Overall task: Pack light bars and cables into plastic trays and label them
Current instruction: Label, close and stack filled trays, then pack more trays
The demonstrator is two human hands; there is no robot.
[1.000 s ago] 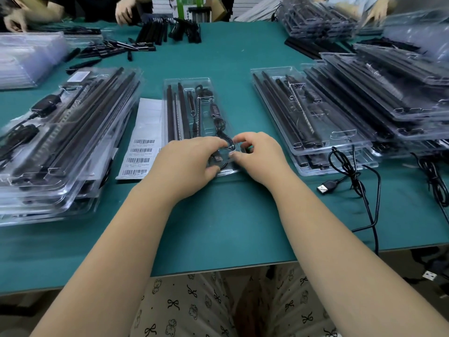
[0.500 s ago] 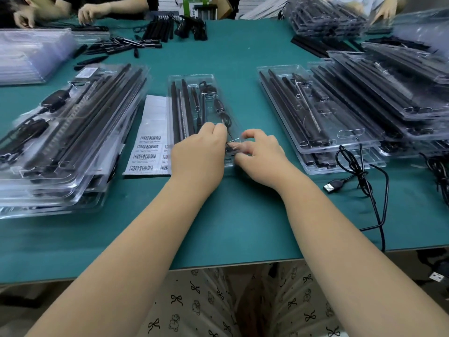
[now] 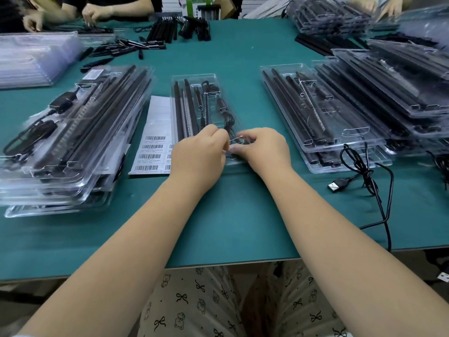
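Clear plastic tray [image 3: 192,80] holding black light bars [image 3: 178,103] and a coiled black cable [image 3: 227,117] – centre of the green table [image 3: 233,210], beside a white barcode label sheet [image 3: 155,132]. Left hand [image 3: 200,155] and right hand [image 3: 262,148], fingers curled, cover the tray's near end; whether they pinch cable or tray – cannot tell.
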